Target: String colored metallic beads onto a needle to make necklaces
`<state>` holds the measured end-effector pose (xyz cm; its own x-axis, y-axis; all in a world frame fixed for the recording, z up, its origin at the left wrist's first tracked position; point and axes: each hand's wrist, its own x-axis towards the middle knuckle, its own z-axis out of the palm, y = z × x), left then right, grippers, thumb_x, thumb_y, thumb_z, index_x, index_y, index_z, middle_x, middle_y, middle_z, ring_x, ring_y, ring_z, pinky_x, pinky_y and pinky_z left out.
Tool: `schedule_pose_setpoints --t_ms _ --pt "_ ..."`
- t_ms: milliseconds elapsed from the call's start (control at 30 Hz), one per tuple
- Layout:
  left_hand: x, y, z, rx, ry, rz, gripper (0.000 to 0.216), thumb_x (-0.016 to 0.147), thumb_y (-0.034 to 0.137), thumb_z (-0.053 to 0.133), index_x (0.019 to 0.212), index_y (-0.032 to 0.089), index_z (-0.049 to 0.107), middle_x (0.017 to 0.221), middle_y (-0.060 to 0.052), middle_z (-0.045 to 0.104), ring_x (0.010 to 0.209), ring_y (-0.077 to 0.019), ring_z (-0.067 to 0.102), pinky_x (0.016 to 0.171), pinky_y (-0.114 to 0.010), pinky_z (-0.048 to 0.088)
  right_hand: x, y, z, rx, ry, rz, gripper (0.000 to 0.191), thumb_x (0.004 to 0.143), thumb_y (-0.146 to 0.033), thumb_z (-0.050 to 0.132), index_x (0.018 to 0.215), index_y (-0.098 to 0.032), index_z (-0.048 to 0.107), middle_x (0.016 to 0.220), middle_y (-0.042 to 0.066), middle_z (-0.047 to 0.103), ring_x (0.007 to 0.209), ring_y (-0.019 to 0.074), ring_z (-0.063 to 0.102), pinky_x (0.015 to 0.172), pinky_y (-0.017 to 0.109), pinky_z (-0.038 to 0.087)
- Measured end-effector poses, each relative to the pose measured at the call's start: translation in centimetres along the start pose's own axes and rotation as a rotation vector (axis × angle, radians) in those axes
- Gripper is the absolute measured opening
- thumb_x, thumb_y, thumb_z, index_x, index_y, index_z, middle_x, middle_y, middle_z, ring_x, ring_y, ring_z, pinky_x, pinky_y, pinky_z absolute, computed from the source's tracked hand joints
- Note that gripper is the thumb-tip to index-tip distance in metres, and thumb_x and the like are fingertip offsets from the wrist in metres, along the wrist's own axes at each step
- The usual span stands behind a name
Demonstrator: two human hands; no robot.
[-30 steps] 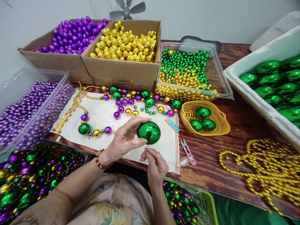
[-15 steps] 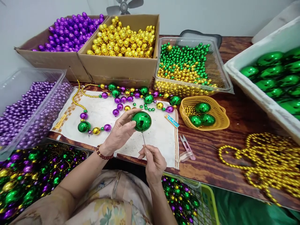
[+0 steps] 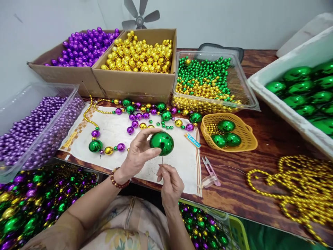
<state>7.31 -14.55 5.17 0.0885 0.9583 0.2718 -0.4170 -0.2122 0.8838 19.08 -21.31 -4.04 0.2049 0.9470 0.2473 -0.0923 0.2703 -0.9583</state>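
Note:
My left hand (image 3: 136,152) grips a large shiny green bead (image 3: 162,142) between thumb and fingers, above a white cloth (image 3: 156,170). Just below it, my right hand (image 3: 171,184) pinches a thin needle-like wire (image 3: 162,160) that stands upright, its top meeting the bead's underside. Whether the tip is inside the bead is hidden. On the cloth lies a strand with a green bead (image 3: 95,146) and smaller purple and gold ones. Loose purple beads (image 3: 135,124) and small green beads (image 3: 163,123) rest behind my left hand.
Boxes of purple beads (image 3: 83,47) and gold beads (image 3: 143,52) stand at the back, beside a clear tub (image 3: 253,100). To the right are a yellow basket (image 3: 247,140), pink thread snips (image 3: 212,172), gold bead strands (image 3: 299,187) and a white foam box (image 3: 260,74).
The view has tilted up, so everything sits lower in it. The green bead and my right fingers are closer together, with less of the wire showing between them.

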Motion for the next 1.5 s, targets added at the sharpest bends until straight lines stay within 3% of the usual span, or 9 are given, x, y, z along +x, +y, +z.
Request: schedule_pose_setpoints --t_ms 100,267,433,700,933,1133,1233,1367,1500 --pt "-0.1 0.2 0.2 0.013 0.006 0.054 0.042 0.078 0.032 0.082 0.117 0.031 0.067 0.115 -0.003 0.064 0.101 -0.0164 0.063 0.087 -0.029 0.056 -0.1 0.0 0.0 -0.011 0.036 -0.024 0.017 0.098 -0.018 0.055 0.097 -0.023 0.072 0.067 -0.003 0.061 0.051 0.0092 0.054 0.048 0.022 0.045" --pt "0.2 0.8 -0.3 -0.083 0.052 -0.067 0.037 0.081 0.038 0.079 0.114 0.03 0.067 0.114 -0.003 0.062 0.101 -0.0171 0.063 0.087 -0.031 0.057 -0.2 -0.4 -0.1 -0.094 -0.073 -0.091 0.018 0.098 -0.017 0.055 0.103 -0.022 0.072 0.067 -0.002 0.061 0.051 0.0098 0.053 0.049 0.024 0.044" --pt "0.4 0.9 -0.7 -0.039 0.088 -0.074 0.036 0.08 0.035 0.079 0.113 0.03 0.064 0.119 -0.003 0.06 0.104 -0.0174 0.061 0.092 -0.035 0.057 0.5 -0.8 0.2 -0.21 -0.053 -0.023 0.016 0.099 -0.022 0.055 0.098 -0.02 0.07 0.067 -0.002 0.061 0.051 0.0099 0.052 0.048 0.024 0.042" --pt "1.1 0.7 -0.9 -0.085 0.084 -0.129 0.035 0.083 0.04 0.076 0.112 0.029 0.061 0.111 -0.004 0.063 0.1 -0.0184 0.064 0.089 -0.037 0.057 0.3 -0.9 0.5 -0.215 -0.066 -0.142 0.018 0.097 -0.017 0.055 0.103 -0.021 0.072 0.068 -0.001 0.064 0.053 0.0108 0.055 0.051 0.025 0.043" --pt "0.1 0.1 -1.0 0.118 0.02 0.057 0.049 0.077 0.037 0.082 0.122 0.031 0.062 0.116 -0.004 0.06 0.101 -0.0178 0.06 0.086 -0.03 0.055 1.1 0.2 0.1 -0.023 -0.071 0.066 0.017 0.098 -0.026 0.057 0.097 -0.02 0.072 0.066 -0.003 0.058 0.051 0.0097 0.052 0.049 0.023 0.044" --pt "-0.3 -0.3 -0.6 0.336 -0.001 0.188 0.052 0.076 0.032 0.084 0.124 0.031 0.065 0.125 -0.006 0.054 0.121 -0.0217 0.052 0.103 -0.031 0.049 0.8 0.2 0.3 0.127 -0.01 0.155 0.012 0.096 -0.026 0.061 0.097 -0.02 0.071 0.064 -0.003 0.06 0.05 0.0092 0.054 0.046 0.021 0.045" --pt "-0.2 -0.5 -0.4 0.273 -0.045 0.172 0.054 0.077 0.027 0.083 0.126 0.031 0.061 0.129 -0.006 0.055 0.122 -0.0218 0.054 0.104 -0.034 0.05 0.5 0.1 0.2 0.09 -0.002 0.105 0.012 0.095 -0.022 0.062 0.093 -0.02 0.074 0.065 -0.003 0.062 0.049 0.0084 0.055 0.046 0.02 0.044" --pt "-0.1 -0.9 -0.1 0.179 0.013 0.083 0.051 0.077 0.027 0.083 0.122 0.027 0.058 0.124 -0.005 0.058 0.111 -0.0193 0.063 0.094 -0.031 0.056 0.0 0.3 0.2 0.036 -0.124 -0.003 0.016 0.094 -0.016 0.061 0.095 -0.021 0.076 0.067 -0.002 0.064 0.051 0.0085 0.057 0.049 0.021 0.045" --pt "0.1 -1.1 -0.1 0.188 0.076 0.015 0.052 0.077 0.03 0.083 0.121 0.026 0.056 0.123 -0.005 0.06 0.107 -0.0185 0.064 0.09 -0.029 0.056 -0.3 0.6 0.4 0.072 -0.036 0.116 0.015 0.096 -0.021 0.059 0.094 -0.02 0.074 0.066 -0.003 0.063 0.047 0.0081 0.056 0.046 0.021 0.045"
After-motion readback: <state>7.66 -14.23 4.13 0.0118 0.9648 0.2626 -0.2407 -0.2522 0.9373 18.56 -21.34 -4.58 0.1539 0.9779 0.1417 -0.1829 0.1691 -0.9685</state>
